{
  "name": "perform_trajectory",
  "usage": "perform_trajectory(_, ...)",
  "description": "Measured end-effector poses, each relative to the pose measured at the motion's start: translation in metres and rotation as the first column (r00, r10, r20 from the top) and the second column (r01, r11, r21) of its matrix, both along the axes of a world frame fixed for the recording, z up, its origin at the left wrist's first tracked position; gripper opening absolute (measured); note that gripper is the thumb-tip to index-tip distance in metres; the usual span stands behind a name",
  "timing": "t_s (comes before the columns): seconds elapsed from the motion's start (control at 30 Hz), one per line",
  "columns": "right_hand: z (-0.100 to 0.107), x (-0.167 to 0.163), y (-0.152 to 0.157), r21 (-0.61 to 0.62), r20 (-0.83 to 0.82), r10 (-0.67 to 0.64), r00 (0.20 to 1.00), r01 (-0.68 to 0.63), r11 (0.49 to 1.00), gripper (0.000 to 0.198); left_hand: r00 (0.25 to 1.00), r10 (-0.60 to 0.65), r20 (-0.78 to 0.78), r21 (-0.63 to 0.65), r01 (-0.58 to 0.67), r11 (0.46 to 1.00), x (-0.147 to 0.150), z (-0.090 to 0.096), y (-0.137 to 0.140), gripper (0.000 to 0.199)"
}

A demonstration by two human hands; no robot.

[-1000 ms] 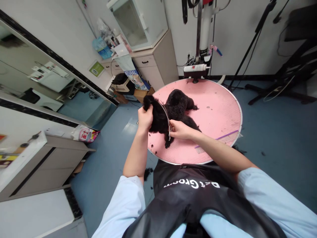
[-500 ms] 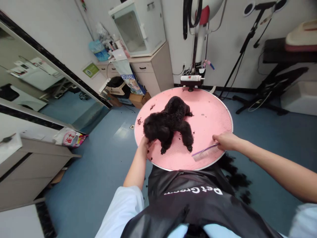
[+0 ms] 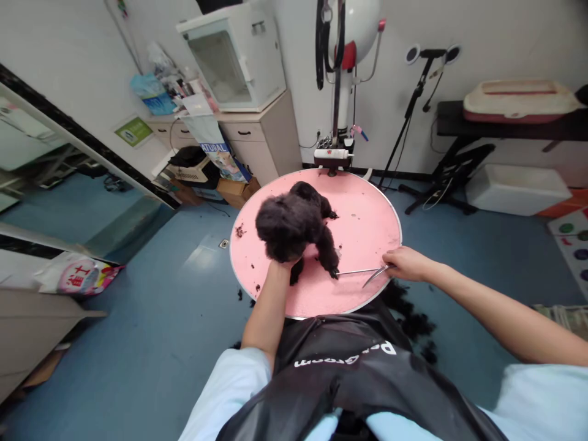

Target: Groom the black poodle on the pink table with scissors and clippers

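Observation:
A curly black dog (image 3: 305, 211) stands on the round pink grooming table (image 3: 367, 226), its head raised toward me. My left hand (image 3: 287, 263) holds the dog under its chin, most of its fingers hidden by the fur. My right hand (image 3: 400, 264) is closed on scissors (image 3: 373, 275) at the table's right edge. Their two thin metal blades are spread apart and point left, one tip close to a front paw (image 3: 334, 273). The comb is not distinguishable now.
Clipped black hair (image 3: 239, 231) lies on the tabletop, and more hair (image 3: 413, 321) on the floor. A white tube (image 3: 333, 154) rests on a holder behind the table, by the dryer stand (image 3: 342, 104). My black apron (image 3: 340, 367) meets the near edge.
The dog's head has lifted and turned, with my left hand under it. A comb showed at my right hand before; open scissor blades show there now. The camera view has shifted right.

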State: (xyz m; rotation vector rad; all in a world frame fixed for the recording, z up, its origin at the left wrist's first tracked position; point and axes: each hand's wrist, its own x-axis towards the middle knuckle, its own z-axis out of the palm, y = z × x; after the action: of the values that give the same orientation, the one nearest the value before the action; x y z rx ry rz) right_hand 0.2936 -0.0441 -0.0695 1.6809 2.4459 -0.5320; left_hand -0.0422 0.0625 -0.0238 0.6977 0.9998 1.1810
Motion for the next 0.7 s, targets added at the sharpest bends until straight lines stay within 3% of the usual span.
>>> perform_trajectory(0.07, -0.001, -0.007, -0.014, 0.03, -0.163, -0.147, 0.976, 0.154, 0.988, 0.01, 0.995, -0.051, 0.09, -0.035, 0.054, 0.998, -0.002, 0.008, 0.002, 0.037)
perform_trajectory(0.13, -0.001, -0.027, -0.021, 0.033, -0.379, -0.362, 0.852, 0.403, 0.915, 0.014, 0.981, -0.081, 0.176, -0.053, 0.091, 0.994, 0.0, 0.014, 0.003, 0.032)
perform_trajectory(0.2, 0.006, -0.059, -0.019, -0.003, -0.629, -0.502, 0.594, 0.644, 0.765, 0.019, 0.959, -0.093, 0.269, -0.065, 0.115, 0.991, 0.006, 0.016, 0.002, 0.031)
perform_trajectory(0.23, 0.011, -0.078, -0.015, -0.05, -0.743, -0.507, 0.438, 0.718, 0.694, 0.021, 0.944, -0.098, 0.314, -0.07, 0.126, 0.99, 0.009, 0.016, 0.002, 0.033)
perform_trajectory(0.3, 0.025, -0.115, -0.001, -0.172, -0.878, -0.439, 0.191, 0.73, 0.662, 0.028, 0.925, -0.105, 0.364, -0.077, 0.143, 0.987, 0.015, 0.015, 0.002, 0.035)
perform_trajectory(0.37, 0.034, -0.144, 0.015, -0.233, -0.922, -0.378, 0.079, 0.667, 0.708, 0.033, 0.924, -0.113, 0.366, -0.075, 0.15, 0.986, 0.019, 0.015, 0.003, 0.031)
perform_trajectory(0.47, 0.029, -0.16, 0.033, -0.325, -0.894, -0.444, 0.056, 0.6, 0.731, 0.033, 0.923, -0.127, 0.363, -0.031, 0.148, 0.989, 0.023, 0.019, 0.005, 0.02)
perform_trajectory(0.6, -0.001, -0.144, 0.028, -0.366, -0.838, -0.545, 0.033, 0.706, 0.606, 0.04, 0.913, -0.1, 0.395, -0.061, 0.134, 0.989, 0.033, 0.031, 0.002, 0.012)
perform_trajectory(0.7, -0.007, -0.136, -0.001, -0.212, -0.873, -0.477, 0.104, 0.8, 0.562, 0.047, 0.863, -0.072, 0.499, -0.105, 0.143, 0.984, 0.045, 0.039, -0.003, 0.012)
